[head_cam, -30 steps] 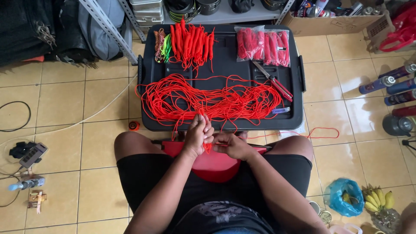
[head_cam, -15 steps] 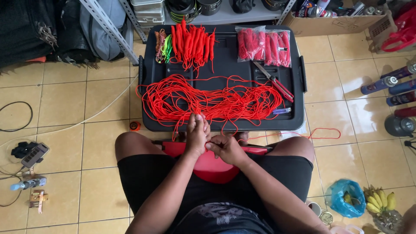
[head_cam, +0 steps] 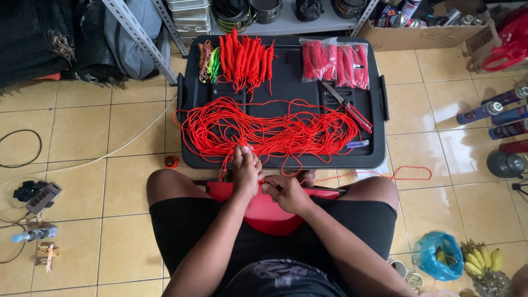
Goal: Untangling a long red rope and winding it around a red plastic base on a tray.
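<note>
Left hand (head_cam: 245, 171) is up, fingers closed around a small bundle of red cord (head_cam: 258, 183), right at the near edge of the black plastic lid (head_cam: 286, 88) that lies on the tiled floor (head_cam: 82, 132). Right hand (head_cam: 285, 192) sits just beside it at 4 o'clock, pinching the same red cord between fingertips, the two hands touching at the knuckles. The cord runs from the hands up to 12 o'clock into the big loose tangle of cord (head_cam: 269, 129) spread across the lid's middle. Beyond the tangle, at 12 o'clock, a row of finished red bundles (head_cam: 245, 55) lies along the far edge, with two clear bags of red cord (head_cam: 335, 59) to their right. Red-handled pliers (head_cam: 347, 107) lie at 2 o'clock of the hands, and a small lighter (head_cam: 357, 144) sits below them near the lid's rim. Under the hands, a red bowl-like thing (head_cam: 269, 212) rests on the lap.
</note>
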